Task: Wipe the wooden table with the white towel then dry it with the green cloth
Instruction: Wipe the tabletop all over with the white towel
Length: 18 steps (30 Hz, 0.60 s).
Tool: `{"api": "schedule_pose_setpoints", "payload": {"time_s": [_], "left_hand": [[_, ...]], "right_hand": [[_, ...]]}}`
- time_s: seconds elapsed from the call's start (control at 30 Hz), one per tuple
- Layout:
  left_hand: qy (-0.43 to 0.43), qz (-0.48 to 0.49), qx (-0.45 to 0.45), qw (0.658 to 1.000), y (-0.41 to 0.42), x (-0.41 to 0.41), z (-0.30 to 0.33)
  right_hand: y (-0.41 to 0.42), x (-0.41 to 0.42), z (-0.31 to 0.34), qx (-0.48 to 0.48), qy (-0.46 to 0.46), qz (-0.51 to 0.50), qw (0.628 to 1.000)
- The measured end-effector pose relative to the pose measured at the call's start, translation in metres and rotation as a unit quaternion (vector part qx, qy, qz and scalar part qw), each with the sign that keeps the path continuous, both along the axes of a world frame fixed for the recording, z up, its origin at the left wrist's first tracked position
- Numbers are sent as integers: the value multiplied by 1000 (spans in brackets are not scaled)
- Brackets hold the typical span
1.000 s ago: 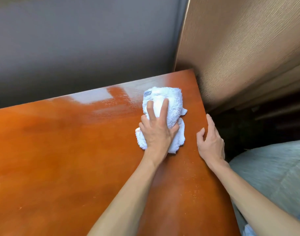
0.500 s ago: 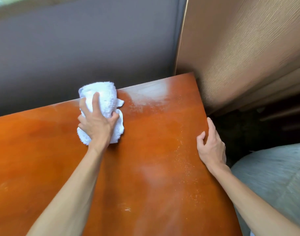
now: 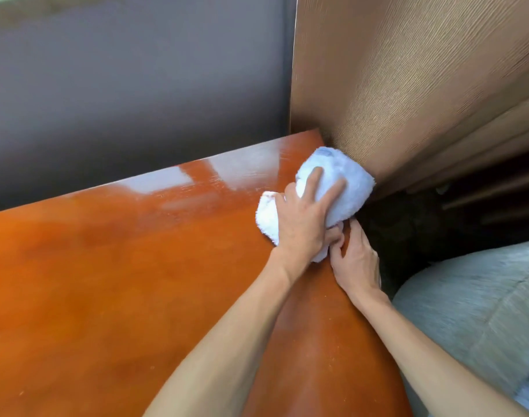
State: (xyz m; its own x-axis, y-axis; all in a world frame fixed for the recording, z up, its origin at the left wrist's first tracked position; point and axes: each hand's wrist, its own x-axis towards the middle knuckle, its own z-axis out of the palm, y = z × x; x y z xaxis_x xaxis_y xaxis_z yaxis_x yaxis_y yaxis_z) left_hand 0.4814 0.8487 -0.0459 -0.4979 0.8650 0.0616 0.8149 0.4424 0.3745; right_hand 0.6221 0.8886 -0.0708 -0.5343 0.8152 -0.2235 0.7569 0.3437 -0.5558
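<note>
We see the left hand (image 3: 299,224) pressing the bunched white towel (image 3: 344,188) on the counter (image 3: 122,281) by its far right corner, fingers spread, the brown ribbed panel (image 3: 407,85) just beyond, and the right hand (image 3: 358,260) resting relaxed beside it at the edge.

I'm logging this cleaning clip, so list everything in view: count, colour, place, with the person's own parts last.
wooden table: one, glossy orange-brown, fills lower left and centre.
white towel: one, white, bunched at the table's far right corner.
wall: one, grey-purple, behind the table.
panel: one, tan, ribbed, right of the table.
cushion: one, pale grey, lower right.
left hand: one, pressing on the towel.
right hand: one, on the table's right edge, touching the towel's lower end; its grip is unclear.
</note>
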Motion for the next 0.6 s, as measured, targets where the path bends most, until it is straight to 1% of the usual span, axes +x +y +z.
{"api": "schedule_pose_setpoints", "payload": {"time_s": [0.1, 0.27, 0.43, 0.53, 0.6], "left_hand": [[-3, -5, 4, 1000, -5, 8, -4], [-9, 13, 32, 999, -25, -13, -6], [10, 78, 25, 997, -48, -70, -9], [17, 114, 19, 993, -37, -104, -5], [24, 136, 0, 990, -22, -111, -4]], "right_hand": [[-1, 1, -4, -3, -3, -10, 1000], [0, 1, -1, 11, 6, -11, 1000], [2, 4, 1, -15, -7, 2, 1000], [2, 4, 0, -31, -14, 6, 999], [2, 4, 1, -21, -9, 12, 1000]]}}
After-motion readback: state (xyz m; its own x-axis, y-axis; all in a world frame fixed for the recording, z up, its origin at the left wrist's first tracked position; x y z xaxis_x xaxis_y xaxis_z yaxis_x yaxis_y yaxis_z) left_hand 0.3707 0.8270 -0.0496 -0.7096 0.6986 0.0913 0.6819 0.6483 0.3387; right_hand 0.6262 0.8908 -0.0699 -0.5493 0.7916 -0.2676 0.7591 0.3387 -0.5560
